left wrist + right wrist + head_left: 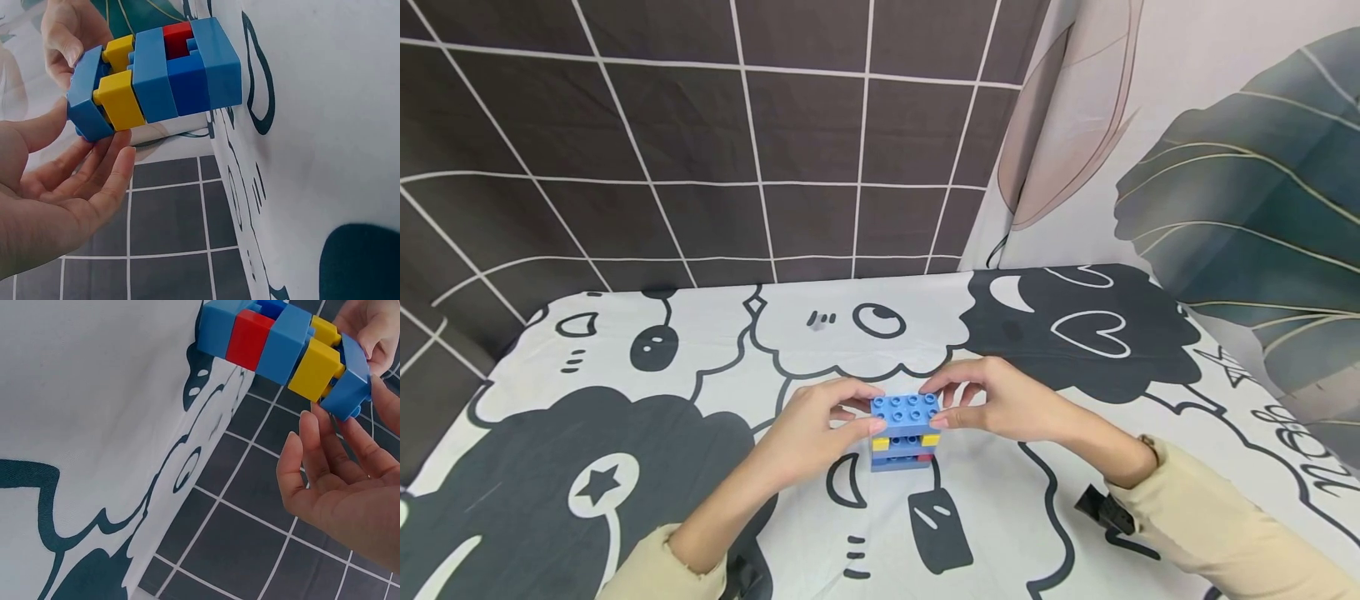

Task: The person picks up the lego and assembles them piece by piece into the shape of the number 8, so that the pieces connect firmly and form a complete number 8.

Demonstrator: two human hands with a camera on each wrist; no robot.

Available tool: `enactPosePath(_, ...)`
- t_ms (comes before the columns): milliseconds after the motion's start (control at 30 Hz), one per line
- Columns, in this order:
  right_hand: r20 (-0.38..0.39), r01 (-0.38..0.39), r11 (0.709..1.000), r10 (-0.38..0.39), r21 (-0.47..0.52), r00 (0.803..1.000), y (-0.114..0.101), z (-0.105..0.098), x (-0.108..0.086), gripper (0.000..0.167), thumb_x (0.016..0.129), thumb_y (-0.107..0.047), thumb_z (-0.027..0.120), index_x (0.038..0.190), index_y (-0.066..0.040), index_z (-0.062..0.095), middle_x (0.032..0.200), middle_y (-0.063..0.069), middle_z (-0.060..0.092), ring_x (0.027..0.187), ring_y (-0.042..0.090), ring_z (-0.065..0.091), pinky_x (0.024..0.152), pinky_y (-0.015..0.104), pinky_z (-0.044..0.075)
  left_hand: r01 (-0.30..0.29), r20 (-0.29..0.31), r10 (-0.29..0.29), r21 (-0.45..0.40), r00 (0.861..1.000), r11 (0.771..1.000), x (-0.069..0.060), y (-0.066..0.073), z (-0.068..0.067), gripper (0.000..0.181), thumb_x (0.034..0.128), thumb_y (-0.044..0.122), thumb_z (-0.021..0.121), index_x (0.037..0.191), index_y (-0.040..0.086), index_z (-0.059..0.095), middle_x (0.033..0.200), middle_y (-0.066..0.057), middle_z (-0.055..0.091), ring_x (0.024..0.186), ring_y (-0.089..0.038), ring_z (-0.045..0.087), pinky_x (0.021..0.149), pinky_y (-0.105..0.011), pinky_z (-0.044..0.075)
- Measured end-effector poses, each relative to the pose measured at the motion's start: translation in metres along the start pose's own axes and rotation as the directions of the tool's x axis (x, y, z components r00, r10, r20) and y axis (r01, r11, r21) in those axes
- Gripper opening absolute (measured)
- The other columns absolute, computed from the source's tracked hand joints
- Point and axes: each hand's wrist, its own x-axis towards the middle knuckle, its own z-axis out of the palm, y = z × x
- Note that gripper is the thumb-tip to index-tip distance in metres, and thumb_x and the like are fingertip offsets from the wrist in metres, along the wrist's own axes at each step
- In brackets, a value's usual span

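Observation:
A small tower of toy building bricks stands on the patterned cloth in the head view. Its top light-blue brick (906, 414) is pinched at the left end by my left hand (820, 425) and at the right end by my right hand (1003, 402), thumbs in front, fingers behind. Below it are two yellow bricks (122, 97), with studs showing in a narrow gap under the top brick. Farther down come a light-blue brick (154, 75), then a red brick (250, 339) beside a dark-blue brick (189, 85), and a light-blue base brick (217, 62).
The black-and-white cartoon cloth (820, 533) covers the table. Behind it hangs a dark curtain with a white grid (805, 133). A leaf-patterned curtain (1247, 200) hangs at the right. A black strap piece (1105, 510) shows by the right sleeve.

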Motion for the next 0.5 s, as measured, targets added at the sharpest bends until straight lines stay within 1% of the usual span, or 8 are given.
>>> enactPosePath(167, -0.010, 0.021, 1.000, -0.022, -0.011, 1.000, 0.0012, 0.0007, -0.0013, 0.029, 0.079, -0.016, 0.072, 0.104, -0.002, 0.065, 0.095, 0.000, 0.063, 0.080, 0.013, 0.056, 0.071, 0.028, 0.048, 0.003, -0.010, -0.003, -0.007, 1.000, 1.000, 0.0004, -0.0005, 0.0014, 0.029, 0.0829, 0.015, 0.067, 0.109, 0.003, 0.063, 0.105, -0.006, 0.063, 0.092, -0.018, 0.062, 0.079, -0.029, 0.050)
enactPosePath(333, -0.033, 0.065, 0.997, -0.067, -0.032, 0.997, 0.0033, 0.0032, -0.0027, 0.028, 0.079, -0.015, 0.072, 0.103, -0.002, 0.065, 0.091, -0.004, 0.063, 0.079, 0.011, 0.056, 0.073, 0.027, 0.047, -0.005, -0.021, 0.005, -0.007, 1.000, 1.000, 0.0003, -0.0015, 0.0025, 0.029, 0.0821, 0.014, 0.068, 0.108, 0.004, 0.063, 0.104, -0.005, 0.063, 0.094, -0.018, 0.061, 0.080, -0.025, 0.049)
enactPosePath(500, -0.045, 0.104, 0.993, -0.106, -0.058, 0.993, 0.0022, 0.0046, -0.0037, 0.027, 0.078, -0.013, 0.072, 0.103, -0.003, 0.066, 0.093, -0.004, 0.064, 0.080, 0.009, 0.056, 0.072, 0.027, 0.047, -0.018, -0.031, 0.018, -0.005, 0.999, 1.000, -0.0002, -0.0012, 0.0029, 0.027, 0.0818, 0.013, 0.068, 0.107, 0.004, 0.064, 0.104, -0.005, 0.063, 0.093, -0.019, 0.061, 0.079, -0.026, 0.049)
